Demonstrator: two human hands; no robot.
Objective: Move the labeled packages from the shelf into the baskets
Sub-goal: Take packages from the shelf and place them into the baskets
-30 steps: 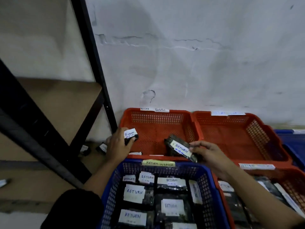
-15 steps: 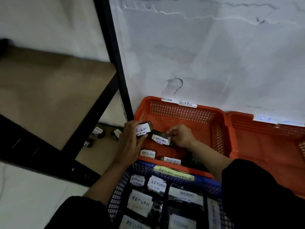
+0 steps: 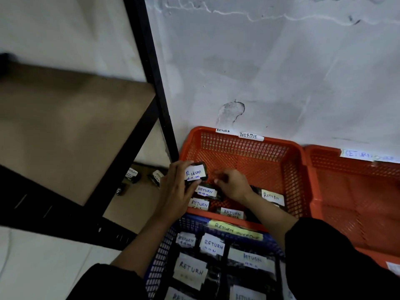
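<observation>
My left hand (image 3: 175,191) grips a small black package with a white "Return" label (image 3: 195,172) at the left rim of the orange basket (image 3: 238,152). My right hand (image 3: 232,186) hovers inside that basket with loosely curled fingers and holds nothing. Just below it lies a labeled package (image 3: 206,191). More labeled packages (image 3: 272,197) rest along the basket's near side. A blue basket (image 3: 160,256) in front is full of "RETURN" packages. On the low shelf board (image 3: 129,204) to the left, two small labeled packages (image 3: 132,174) remain.
A second orange basket (image 3: 346,191) stands to the right against the white wall. The black shelf post (image 3: 155,83) rises beside the first orange basket's left corner. A bare brown upper shelf board (image 3: 75,126) juts out at the left.
My right hand carried its package left into the orange basket and let it go there. My left hand stayed at the basket's rim with its package. The view shifted left.
</observation>
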